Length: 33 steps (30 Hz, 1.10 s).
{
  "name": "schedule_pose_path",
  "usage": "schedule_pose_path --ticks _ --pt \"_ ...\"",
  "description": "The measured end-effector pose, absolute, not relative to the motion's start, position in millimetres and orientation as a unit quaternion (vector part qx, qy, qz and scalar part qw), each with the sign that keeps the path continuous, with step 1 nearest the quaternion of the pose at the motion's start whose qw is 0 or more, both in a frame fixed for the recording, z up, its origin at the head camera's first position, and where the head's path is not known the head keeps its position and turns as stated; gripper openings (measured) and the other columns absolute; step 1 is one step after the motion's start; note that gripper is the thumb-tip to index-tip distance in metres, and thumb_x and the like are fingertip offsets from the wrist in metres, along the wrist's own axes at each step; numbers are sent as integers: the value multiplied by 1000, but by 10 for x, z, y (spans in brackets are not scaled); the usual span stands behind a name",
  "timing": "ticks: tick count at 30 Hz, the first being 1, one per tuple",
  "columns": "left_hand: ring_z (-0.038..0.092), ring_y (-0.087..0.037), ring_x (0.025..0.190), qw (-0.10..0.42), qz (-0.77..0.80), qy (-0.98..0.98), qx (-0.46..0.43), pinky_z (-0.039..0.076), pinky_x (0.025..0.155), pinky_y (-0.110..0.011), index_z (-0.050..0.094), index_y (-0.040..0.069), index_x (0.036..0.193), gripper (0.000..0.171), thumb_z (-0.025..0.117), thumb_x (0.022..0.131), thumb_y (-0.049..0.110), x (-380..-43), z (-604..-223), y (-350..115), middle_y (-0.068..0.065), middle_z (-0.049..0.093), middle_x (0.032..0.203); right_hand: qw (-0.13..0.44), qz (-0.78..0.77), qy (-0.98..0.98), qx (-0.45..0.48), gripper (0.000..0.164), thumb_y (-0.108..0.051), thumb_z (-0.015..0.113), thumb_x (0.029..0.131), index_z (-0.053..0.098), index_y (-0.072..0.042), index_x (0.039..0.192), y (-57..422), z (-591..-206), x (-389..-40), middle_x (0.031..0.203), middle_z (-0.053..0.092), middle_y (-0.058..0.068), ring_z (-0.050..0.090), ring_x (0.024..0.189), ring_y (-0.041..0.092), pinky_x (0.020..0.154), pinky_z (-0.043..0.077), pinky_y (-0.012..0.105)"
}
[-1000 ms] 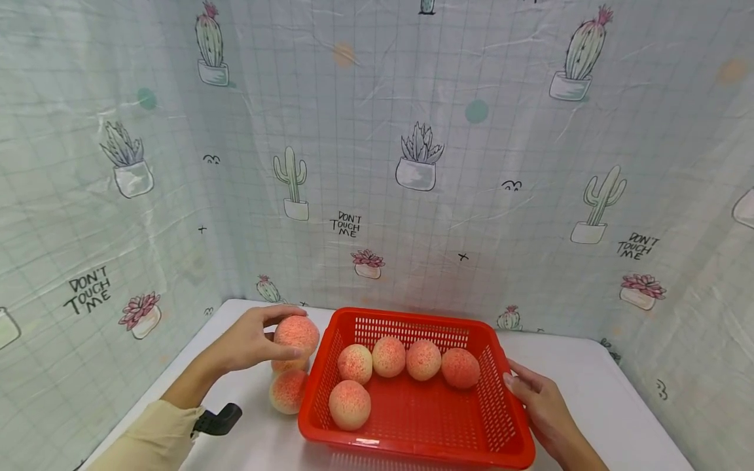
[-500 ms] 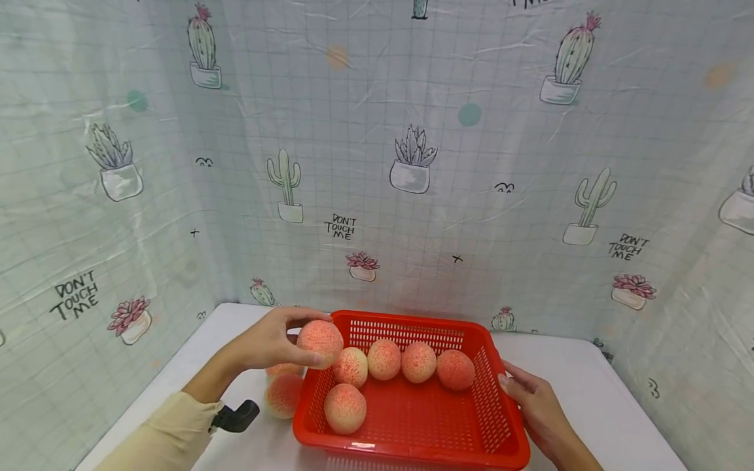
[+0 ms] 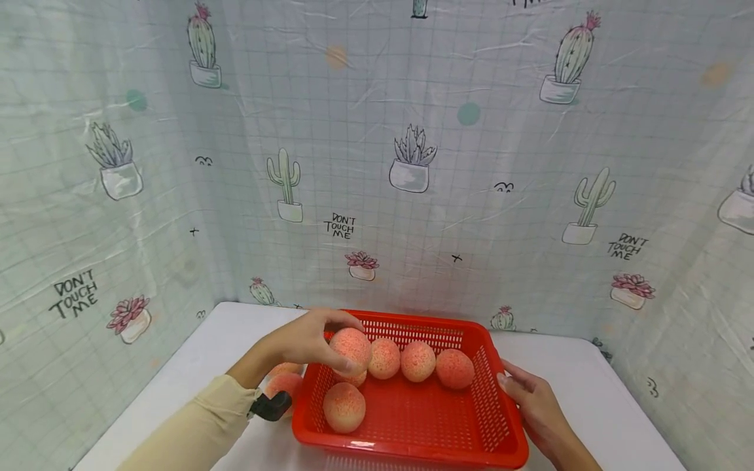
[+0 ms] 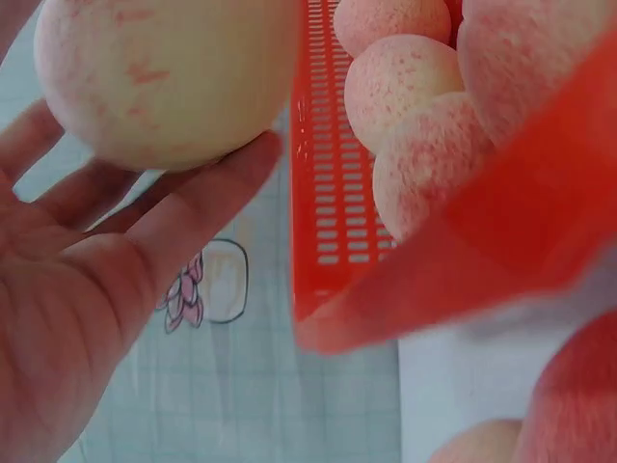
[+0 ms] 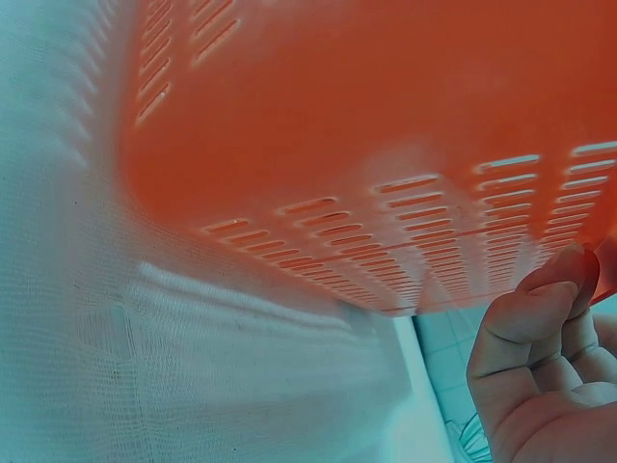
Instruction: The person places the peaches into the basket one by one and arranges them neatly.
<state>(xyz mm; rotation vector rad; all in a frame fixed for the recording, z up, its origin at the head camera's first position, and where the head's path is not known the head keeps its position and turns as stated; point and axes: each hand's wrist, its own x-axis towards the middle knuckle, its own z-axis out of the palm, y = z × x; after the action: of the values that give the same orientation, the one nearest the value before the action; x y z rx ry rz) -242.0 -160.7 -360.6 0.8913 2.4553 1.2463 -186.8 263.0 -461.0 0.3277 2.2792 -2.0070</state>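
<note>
In the head view my left hand (image 3: pixel 309 341) holds a blushed peach (image 3: pixel 351 350) between thumb and fingers. It is over the left side of a red slotted plastic basket (image 3: pixel 424 425). Right below, another peach (image 3: pixel 352 379) is mostly hidden by the held one. Three more peaches line the basket's back, including a deep-red one (image 3: pixel 455 369), and one peach (image 3: pixel 344 407) lies at front left. My right hand (image 3: pixel 538 402) grips the basket's right rim, thumb on top; the right wrist view shows its curled fingers (image 5: pixel 535 313) by the outer wall.
Outside the basket's left wall, peaches (image 3: pixel 284 384) lie on the white table (image 3: pixel 247 320), partly covered by my left wrist and its black strap mount (image 3: pixel 271 405). A cactus-print curtain (image 3: pixel 377 163) stands behind the table and along both sides.
My left hand has carried the peach rightward, from above the peaches beside the basket, across the left rim and over the inside. The right hand keeps its hold on the rim.
</note>
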Motion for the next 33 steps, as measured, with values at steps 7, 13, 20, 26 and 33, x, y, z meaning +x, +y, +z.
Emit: schedule_pose_path --ticks 7,13,20,26,33 --pt "64 -19 109 155 384 850 327 58 88 -36 73 24 122 51 88 73 29 -2503 -3634 -1354 10 71 120 44 -657 744 111 68 -33 60 106 33 -8 163 2649 -4596 -1871 157 50 22 74 110 18 92 63 44" --pt "65 -17 97 183 371 847 335 59 78 -33 76 30 114 44 89 72 27 -2511 -3701 -1154 10 72 109 44 -659 743 109 66 -29 61 106 34 -7 162 2645 -4590 -1852 147 62 18 75 107 19 91 63 43" --pt "63 -20 98 200 346 857 325 56 79 -32 75 30 106 39 90 71 21 -2491 -3778 -991 6 69 106 39 -657 744 112 68 -33 64 105 36 -7 162 2605 -4612 -1837 141 66 18 75 104 21 90 64 44" --pt "62 -16 101 200 325 860 338 55 86 -29 74 31 105 37 90 72 24 -2481 -3852 -932 13 70 103 30 -653 748 113 66 -31 61 106 36 -8 162 2616 -4614 -1857 152 55 23 75 108 23 90 63 47" --pt "59 -2 87 188 296 867 354 52 84 -21 76 28 101 34 93 72 26 -2462 -3946 -891 17 68 94 34 -652 749 116 68 -34 61 106 34 -7 162 2609 -4627 -1864 156 50 25 75 110 23 90 63 47"
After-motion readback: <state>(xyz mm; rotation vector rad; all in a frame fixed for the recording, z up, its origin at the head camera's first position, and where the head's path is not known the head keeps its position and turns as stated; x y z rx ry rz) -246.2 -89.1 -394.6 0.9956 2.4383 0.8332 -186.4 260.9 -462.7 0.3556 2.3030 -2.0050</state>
